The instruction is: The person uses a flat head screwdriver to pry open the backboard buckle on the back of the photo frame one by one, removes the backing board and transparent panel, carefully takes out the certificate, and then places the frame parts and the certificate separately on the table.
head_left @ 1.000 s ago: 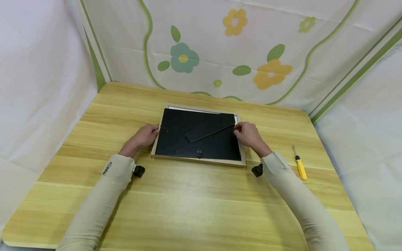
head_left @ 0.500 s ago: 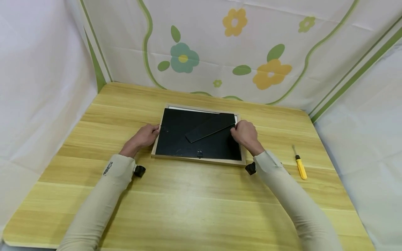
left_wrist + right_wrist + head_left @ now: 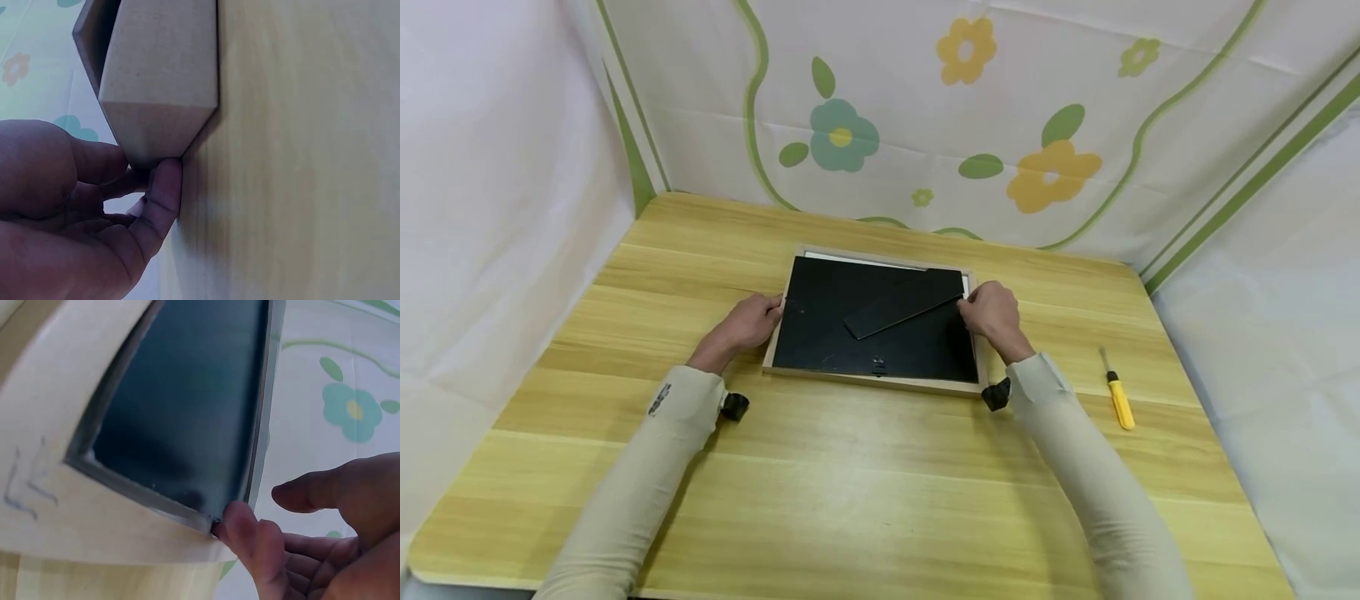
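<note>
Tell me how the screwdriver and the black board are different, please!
The screwdriver is thin; the black board is wide. The screwdriver is partly yellow; the black board isn't. The screwdriver lies on the table; the black board has the wooden frame under it. Both show some black.

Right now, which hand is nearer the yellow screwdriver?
The right hand: at the right edge of the frame, left of the screwdriver. The left hand is farther off, at the frame's left edge.

R hand [image 3: 992,310] shifted slightly: vs 1 s ago, wrist cam [image 3: 996,394] & cuff [image 3: 1032,375] now nearer frame's [image 3: 925,384] near R corner; vs 0.5 s ago, hand back a bit toward frame's R edge.
</note>
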Demonstrator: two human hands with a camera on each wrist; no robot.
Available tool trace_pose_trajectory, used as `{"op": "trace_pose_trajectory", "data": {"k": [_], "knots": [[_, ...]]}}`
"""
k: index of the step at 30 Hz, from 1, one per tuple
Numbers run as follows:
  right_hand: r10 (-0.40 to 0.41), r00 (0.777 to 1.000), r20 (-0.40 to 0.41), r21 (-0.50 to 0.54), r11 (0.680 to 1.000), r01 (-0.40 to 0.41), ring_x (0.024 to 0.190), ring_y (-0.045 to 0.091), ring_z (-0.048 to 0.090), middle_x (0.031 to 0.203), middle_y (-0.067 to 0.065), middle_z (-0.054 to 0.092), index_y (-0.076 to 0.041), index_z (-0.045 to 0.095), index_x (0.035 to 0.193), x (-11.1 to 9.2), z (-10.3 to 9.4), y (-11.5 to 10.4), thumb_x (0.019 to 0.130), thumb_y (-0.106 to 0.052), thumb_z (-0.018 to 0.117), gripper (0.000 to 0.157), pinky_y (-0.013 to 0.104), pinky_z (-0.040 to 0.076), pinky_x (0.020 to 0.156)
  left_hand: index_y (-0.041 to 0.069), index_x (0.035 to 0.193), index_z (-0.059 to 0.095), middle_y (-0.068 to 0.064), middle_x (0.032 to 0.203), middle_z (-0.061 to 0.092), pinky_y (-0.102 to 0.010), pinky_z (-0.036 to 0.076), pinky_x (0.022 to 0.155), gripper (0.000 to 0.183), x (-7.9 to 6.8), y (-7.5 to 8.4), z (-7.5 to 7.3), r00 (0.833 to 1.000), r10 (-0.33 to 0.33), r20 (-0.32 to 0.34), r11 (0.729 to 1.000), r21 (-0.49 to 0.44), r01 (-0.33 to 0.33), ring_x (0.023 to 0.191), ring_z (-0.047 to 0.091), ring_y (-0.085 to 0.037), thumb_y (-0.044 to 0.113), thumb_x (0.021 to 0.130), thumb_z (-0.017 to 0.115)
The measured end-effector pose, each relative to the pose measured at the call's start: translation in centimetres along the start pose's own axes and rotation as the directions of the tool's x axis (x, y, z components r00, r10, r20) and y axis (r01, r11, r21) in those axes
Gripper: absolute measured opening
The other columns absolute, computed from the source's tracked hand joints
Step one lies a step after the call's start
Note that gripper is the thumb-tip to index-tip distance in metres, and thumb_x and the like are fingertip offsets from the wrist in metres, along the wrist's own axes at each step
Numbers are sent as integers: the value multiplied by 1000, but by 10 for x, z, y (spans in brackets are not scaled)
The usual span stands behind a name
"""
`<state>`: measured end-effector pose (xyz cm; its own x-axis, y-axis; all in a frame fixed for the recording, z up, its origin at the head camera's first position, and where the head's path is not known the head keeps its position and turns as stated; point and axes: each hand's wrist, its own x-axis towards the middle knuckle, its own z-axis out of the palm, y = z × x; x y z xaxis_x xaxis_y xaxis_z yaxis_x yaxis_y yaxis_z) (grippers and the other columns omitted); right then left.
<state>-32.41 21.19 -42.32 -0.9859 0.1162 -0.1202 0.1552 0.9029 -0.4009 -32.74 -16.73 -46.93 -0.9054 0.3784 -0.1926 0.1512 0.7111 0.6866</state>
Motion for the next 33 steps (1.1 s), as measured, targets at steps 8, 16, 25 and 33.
{"op": "trace_pose_trajectory", "data": {"k": [8, 16, 25, 33], "knots": [[53, 997, 51, 181, 982, -61, 64, 25, 71, 71, 14, 73, 2, 77, 95, 7, -6, 7, 99, -22, 55, 32, 31, 52, 52, -4, 148, 37, -31, 147, 40, -35, 39, 67, 43, 1, 1, -1, 1000, 11, -9, 999, 45, -11, 55, 36, -19, 11, 107, 32], [110, 985, 136, 336, 930, -150, 61, 16, 69, 76, 12, 72, 6, 72, 104, 13, -10, 8, 98, -18, 59, 28, 34, 59, 64, -5, 148, 36, -30, 151, 36, -41, 41, 80, 44, -1, 1, -1, 1000, 11, -13, 999, 51, -10, 60, 37, -21, 11, 107, 32], [135, 979, 153, 389, 902, -185, 60, 15, 68, 73, 8, 70, 7, 70, 107, 14, -12, 13, 98, -17, 59, 27, 36, 60, 70, -4, 149, 32, -33, 122, 57, -39, 41, 78, 45, 0, 3, 1, 1000, 18, -7, 998, 56, -18, 55, 36, -18, 11, 107, 32], [123, 977, 173, 442, 877, -188, 61, 14, 67, 72, 7, 70, 9, 70, 107, 15, -14, 16, 98, -15, 60, 28, 38, 60, 73, -4, 149, 32, -18, 80, 53, -34, 39, 67, 45, 0, 2, 0, 1000, 19, -10, 999, 49, -18, 52, 34, -17, 11, 107, 32]]}}
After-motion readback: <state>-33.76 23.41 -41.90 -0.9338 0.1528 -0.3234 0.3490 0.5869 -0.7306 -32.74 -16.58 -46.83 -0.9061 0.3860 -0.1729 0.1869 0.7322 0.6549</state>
